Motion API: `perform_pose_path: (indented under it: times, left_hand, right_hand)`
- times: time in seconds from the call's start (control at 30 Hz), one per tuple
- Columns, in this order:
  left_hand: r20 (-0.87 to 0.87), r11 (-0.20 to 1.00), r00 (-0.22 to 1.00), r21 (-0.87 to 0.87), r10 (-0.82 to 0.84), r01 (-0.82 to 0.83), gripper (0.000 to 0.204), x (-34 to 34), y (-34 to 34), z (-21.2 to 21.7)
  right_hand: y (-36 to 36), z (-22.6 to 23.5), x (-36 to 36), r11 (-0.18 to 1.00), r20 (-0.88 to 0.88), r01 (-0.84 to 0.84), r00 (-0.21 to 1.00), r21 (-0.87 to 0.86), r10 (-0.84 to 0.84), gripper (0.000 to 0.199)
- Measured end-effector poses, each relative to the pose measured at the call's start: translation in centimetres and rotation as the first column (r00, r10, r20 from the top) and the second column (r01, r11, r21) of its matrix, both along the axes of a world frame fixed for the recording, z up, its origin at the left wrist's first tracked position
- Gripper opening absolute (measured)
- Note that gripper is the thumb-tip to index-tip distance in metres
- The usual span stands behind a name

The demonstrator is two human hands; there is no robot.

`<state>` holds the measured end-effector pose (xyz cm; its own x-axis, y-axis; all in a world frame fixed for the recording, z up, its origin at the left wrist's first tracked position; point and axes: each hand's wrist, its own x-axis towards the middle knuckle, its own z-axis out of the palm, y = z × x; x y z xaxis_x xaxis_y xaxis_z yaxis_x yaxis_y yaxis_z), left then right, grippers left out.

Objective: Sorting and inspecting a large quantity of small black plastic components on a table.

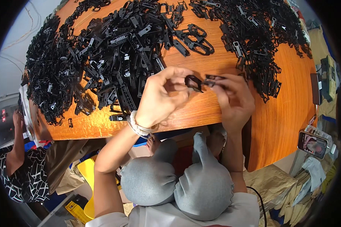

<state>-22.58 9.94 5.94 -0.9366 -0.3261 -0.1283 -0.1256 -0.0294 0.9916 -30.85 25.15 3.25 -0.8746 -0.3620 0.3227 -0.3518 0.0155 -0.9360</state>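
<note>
In the middle of the frame, a little above centre, a small black plastic clip is held between the two hands, above the near edge of the orange wooden table. The left hand comes from the lower left; its thumb and fingers are closed on the left end of the clip, pinching it. The right hand comes from the lower right, and its fingers are closed around a second black piece, which touches the right side of the clip. How the two pieces join I cannot tell, because the fingers cover this place. The left wrist has a white bracelet.

A big heap of black plastic parts fills the upper left of the table, and another heap lies at the upper right. A phone lies at the right edge of the frame. At the left edge, another person's arm is seen.
</note>
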Motion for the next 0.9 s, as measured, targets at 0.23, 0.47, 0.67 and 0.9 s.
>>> perform_pose_path:
  times: [0.23, 0.47, 0.67, 0.9]
  left_hand:
    - [-0.048, 0.948, 0.997, 0.309, -0.067, 0.078, 0.03, 0.8, -0.1, 0.1]
    - [-0.057, 0.844, 0.997, 0.532, -0.051, 0.074, 0.028, 0.9, 0.1, 0.0]
    - [0.153, 0.852, 0.982, -0.494, -0.109, 0.171, 0.009, -1.2, -2.9, 0.8]
    - [-0.011, 0.049, 0.992, -0.999, -0.123, -0.005, 0.023, -8.7, -6.8, -1.8]
  right_hand:
    - [0.5, -0.4, -0.1, 0.971, -0.231, -0.235, 0.944, 0.033, 0.236, 0.024]
    - [1.0, -0.6, 0.7, 0.957, -0.233, -0.286, 0.929, 0.05, 0.289, 0.018]
    - [1.6, -1.5, 1.3, 0.995, 0.028, -0.092, 0.995, -0.038, 0.093, 0.01]
    - [1.1, -2.3, 2.0, 0.989, 0.141, -0.115, 0.982, -0.089, 0.127, 0.011]
